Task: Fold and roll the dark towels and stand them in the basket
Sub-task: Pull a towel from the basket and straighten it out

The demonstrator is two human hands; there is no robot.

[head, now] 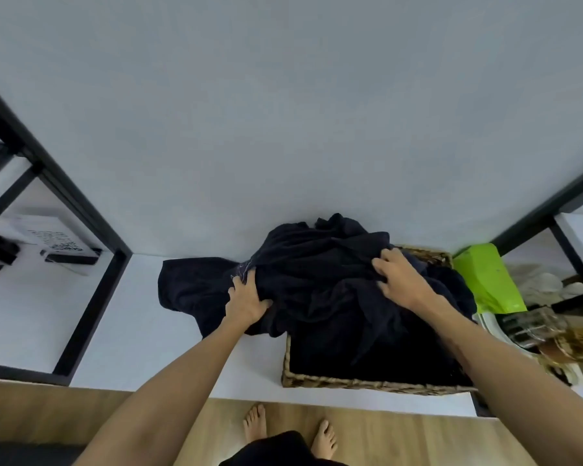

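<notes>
- The dark towels are a crumpled heap, bunched up over the far half of the basket and spilling out past its left rim onto the white shelf.
- One flap of the heap lies flat on the shelf to the left, well outside the basket; the rest sags down into the basket and fills it, so I cannot see its floor.
- None of the cloth is folded or rolled; I cannot tell how many separate towels make up the heap.
- My left hand is on the heap's left edge, just where it leaves the basket. My fingers are curled into the cloth and my thumb lies against it, gripping a fold.
- My right hand is on top of the heap near the basket's far right corner, fingers spread and bent at the tips, clutching a bunch of cloth.
- The basket is woven and rectangular, and sits at the shelf's front edge, right of centre.
- Just right of the basket, a bright green bag leans by a black frame post.
- Beyond that are plates and glassware, blurred.
- Left of the shelf, past another black frame, a white paper with print lies on a lower surface.
- My bare feet stand on the wooden floor below.
</notes>
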